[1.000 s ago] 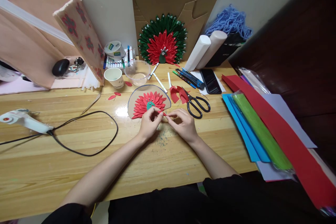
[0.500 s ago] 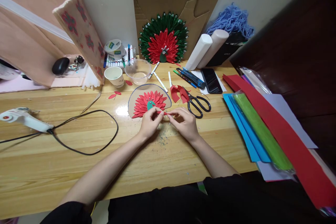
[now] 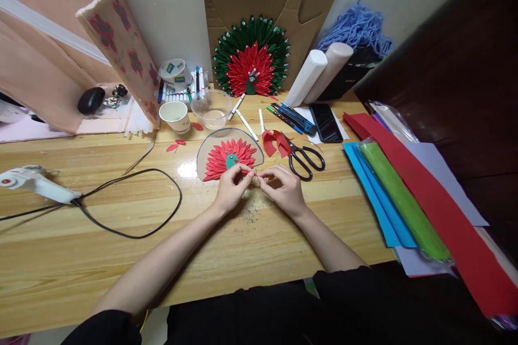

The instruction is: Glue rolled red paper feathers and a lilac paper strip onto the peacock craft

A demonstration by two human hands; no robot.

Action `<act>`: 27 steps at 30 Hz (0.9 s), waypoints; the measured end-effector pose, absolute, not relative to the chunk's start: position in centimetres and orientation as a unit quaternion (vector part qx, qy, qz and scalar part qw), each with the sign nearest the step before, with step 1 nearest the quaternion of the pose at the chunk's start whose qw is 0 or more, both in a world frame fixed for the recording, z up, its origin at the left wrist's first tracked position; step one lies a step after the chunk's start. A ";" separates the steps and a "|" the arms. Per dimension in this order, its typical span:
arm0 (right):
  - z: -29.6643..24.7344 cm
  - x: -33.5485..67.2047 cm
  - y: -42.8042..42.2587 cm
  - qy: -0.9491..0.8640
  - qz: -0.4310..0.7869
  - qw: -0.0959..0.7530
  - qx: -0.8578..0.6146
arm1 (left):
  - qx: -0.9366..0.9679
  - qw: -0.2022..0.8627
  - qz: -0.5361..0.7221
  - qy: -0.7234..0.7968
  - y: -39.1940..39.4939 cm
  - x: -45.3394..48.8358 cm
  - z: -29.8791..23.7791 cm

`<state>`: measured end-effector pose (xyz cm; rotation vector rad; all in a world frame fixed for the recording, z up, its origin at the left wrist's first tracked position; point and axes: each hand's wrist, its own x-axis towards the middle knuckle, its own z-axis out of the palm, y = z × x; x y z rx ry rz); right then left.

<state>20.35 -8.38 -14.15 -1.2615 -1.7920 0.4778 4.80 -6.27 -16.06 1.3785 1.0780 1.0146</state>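
A small red paper petal is pinched between my two hands, low over the table; fingers cover most of it. My left hand has thumb and forefinger closed on its left end. On the other end, the fingertips of my right hand are pressed together. Just behind the left hand lies a half-round cardboard piece with red paper feathers and a green bird body. Black-handled scissors and a curved red paper scrap lie beyond my right hand.
At the left is a white glue gun with a looped black cord. Behind stand a paper cup, a clear bowl and a finished red-green peacock. Coloured sheets lie at the right; a phone sits nearer the middle.
Both hands stay almost in place, still pinching the red petal, with only slight finger movement. The view has shifted a little; the other things lie as before.
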 end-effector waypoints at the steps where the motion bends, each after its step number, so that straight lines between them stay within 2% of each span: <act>1: -14.2 20.4 -8.4 -0.720 0.190 0.435 -0.505 | 0.576 0.532 0.427 0.451 -6.3 4.8 -16.0; 27: -13.9 20.5 -8.3 -0.720 0.190 0.424 -0.515 | 0.529 0.546 0.448 0.471 -6.2 5.0 -16.0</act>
